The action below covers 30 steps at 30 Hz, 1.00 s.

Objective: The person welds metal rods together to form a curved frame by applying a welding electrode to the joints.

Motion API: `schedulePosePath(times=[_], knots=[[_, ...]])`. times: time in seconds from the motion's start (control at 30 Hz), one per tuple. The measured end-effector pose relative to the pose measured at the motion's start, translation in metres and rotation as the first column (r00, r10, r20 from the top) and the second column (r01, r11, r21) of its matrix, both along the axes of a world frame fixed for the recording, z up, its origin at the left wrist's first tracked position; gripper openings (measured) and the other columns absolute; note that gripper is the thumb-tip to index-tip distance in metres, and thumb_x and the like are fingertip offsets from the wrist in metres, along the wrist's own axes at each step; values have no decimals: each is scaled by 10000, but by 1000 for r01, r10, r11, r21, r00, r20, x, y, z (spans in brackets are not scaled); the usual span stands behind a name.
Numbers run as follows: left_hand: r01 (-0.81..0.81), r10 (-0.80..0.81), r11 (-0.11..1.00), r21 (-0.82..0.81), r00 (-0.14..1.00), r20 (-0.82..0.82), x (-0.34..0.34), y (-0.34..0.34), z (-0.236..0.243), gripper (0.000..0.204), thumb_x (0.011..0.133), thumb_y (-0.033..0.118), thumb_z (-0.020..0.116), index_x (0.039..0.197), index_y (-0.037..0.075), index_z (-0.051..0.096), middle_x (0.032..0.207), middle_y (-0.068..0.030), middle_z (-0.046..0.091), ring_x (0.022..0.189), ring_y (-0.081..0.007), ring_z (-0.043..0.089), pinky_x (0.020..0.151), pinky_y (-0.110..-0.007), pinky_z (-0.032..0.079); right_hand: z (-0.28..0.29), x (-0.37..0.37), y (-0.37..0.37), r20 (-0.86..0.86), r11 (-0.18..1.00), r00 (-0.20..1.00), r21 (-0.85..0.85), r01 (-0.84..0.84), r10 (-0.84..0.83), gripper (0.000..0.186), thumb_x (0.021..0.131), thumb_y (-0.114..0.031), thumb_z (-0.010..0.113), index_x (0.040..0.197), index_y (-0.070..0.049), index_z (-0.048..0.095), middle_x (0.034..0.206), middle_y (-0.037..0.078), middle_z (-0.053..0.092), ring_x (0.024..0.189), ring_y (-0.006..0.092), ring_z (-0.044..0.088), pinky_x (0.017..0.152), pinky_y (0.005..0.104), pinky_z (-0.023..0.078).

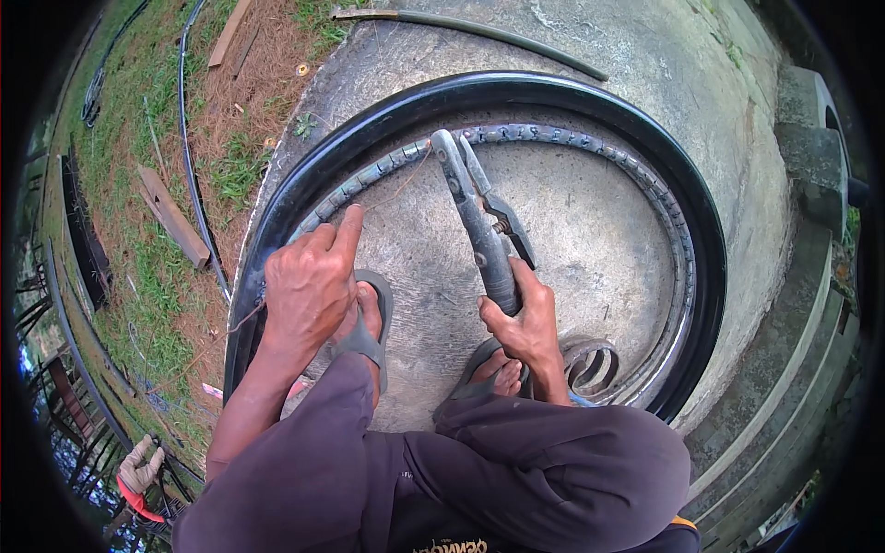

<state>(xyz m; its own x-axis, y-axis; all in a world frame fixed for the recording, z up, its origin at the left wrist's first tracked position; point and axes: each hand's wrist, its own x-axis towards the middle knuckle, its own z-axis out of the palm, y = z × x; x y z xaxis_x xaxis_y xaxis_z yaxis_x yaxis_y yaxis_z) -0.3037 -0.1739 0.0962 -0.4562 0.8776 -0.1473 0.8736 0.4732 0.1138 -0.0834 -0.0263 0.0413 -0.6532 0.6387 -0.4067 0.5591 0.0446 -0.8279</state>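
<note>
My right hand [530, 318] is closed round the dark handle of what looks like a welding electrode holder [472, 217], with a sprung lever on its side. Its jaws reach up to the inner strip [562, 136], a curved metal bar with notches along it. A black tube ring [710, 276] surrounds that strip on the ground. My left hand [312, 281] is over the ring's left side, index finger stretched out and the other fingers curled; what they grip is hidden. A thin brown wire [398, 191] runs from near the jaws toward my left fingertip, and wire also shows beyond that hand.
My sandalled feet [371, 318] stand inside the ring on concrete [590, 249]. A coiled flat strip [592, 364] lies by my right forearm. Grass, wooden boards [173, 217] and a long pipe [189, 120] are left; another pipe [489, 33] lies ahead. A gloved hand [141, 464] shows lower left.
</note>
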Motion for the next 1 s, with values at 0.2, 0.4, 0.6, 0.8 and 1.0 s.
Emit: schedulePosePath(times=[0.2,0.4,0.6,0.8,1.0], knots=[[-26,24,998,58,999,24,2,-1,-1,493,775,77,633,1268,65,638,763,-87,611,690,-271,670,597,-391,527,0,4,0,-5,992,1000,-129,7,-8,391,772,-108,725,1108,40,591,673,69,588,579,135,579,531,299,454],[-54,49,994,96,997,60,-1,-1,-8,474,789,52,623,1261,89,649,758,-91,612,676,-289,659,589,-406,514,0,2,-2,-118,776,977,-627,66,-178,366,836,-60,700,1159,41,561,708,80,617,555,147,620,499,297,487],[-28,27,999,17,998,61,2,-1,-4,549,713,88,654,1259,33,629,819,-105,651,749,-276,696,625,-385,551,-16,5,-6,-99,995,994,93,-35,44,439,853,-109,687,1241,43,548,780,121,647,552,191,642,498,324,511],[6,-7,1000,15,998,60,-1,-2,-1,606,701,81,676,1299,28,592,831,-107,640,749,-277,693,647,-384,553,4,-3,-12,-58,865,987,-492,101,-148,428,850,-88,687,1230,39,536,740,123,637,564,211,654,508,323,514],[-54,49,992,112,998,50,2,-3,-9,442,837,57,601,1275,88,649,752,-92,599,645,-286,651,578,-406,510,-7,-5,-12,-27,954,1000,299,9,-1,542,783,-80,721,1265,72,526,761,179,672,649,267,711,589,351,530]])
